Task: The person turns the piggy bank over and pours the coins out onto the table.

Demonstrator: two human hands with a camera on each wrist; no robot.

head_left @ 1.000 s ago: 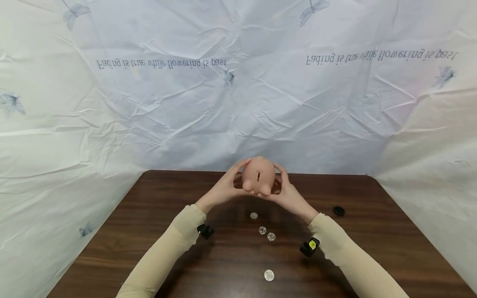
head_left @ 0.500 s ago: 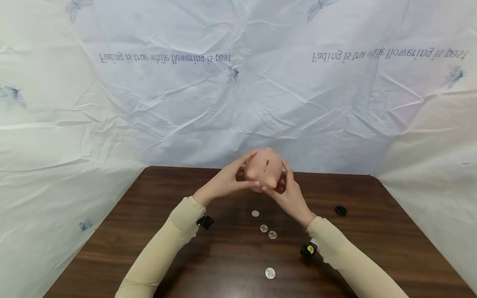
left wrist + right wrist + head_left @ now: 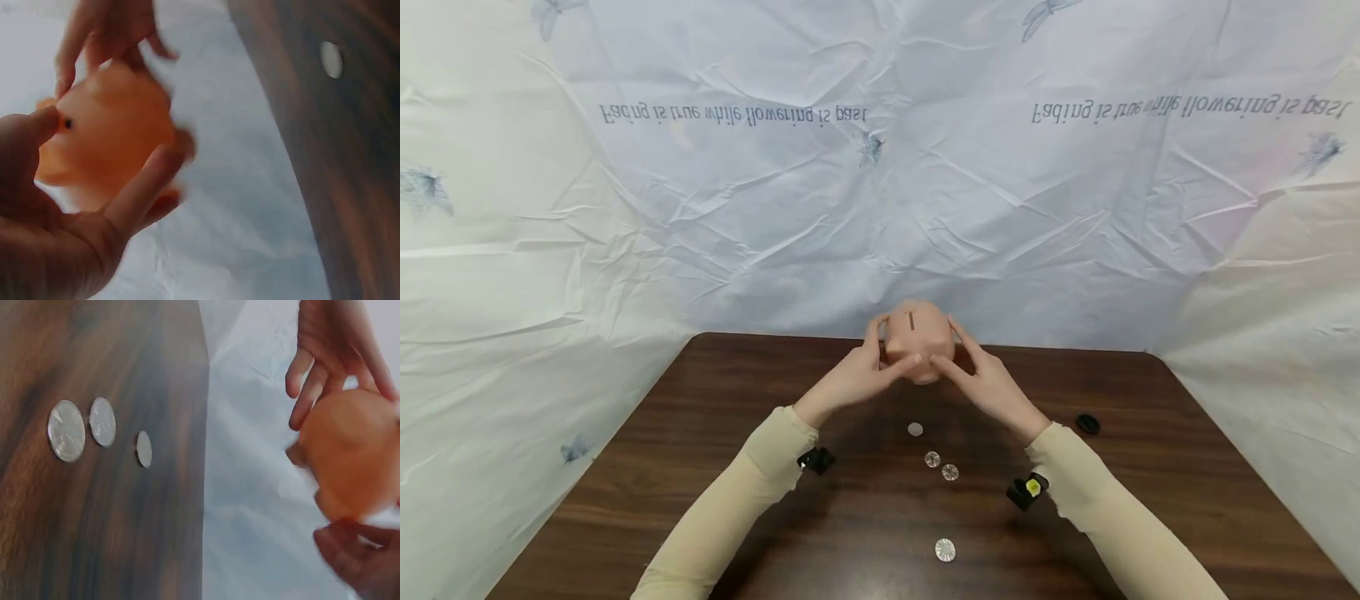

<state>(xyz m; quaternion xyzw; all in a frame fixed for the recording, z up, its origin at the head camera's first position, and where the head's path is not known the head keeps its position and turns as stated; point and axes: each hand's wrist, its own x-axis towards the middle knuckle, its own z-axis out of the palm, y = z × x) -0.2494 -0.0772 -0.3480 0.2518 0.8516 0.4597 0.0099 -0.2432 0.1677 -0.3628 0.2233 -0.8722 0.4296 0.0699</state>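
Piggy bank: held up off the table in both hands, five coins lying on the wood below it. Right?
Not quite: the head view shows four coins on the table, not five. The piggy bank is indeed held up between the left hand and right hand.

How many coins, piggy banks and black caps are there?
Coins: 4
Piggy bank: 1, held in the left hand and right hand
Black cap: 1
Total: 6
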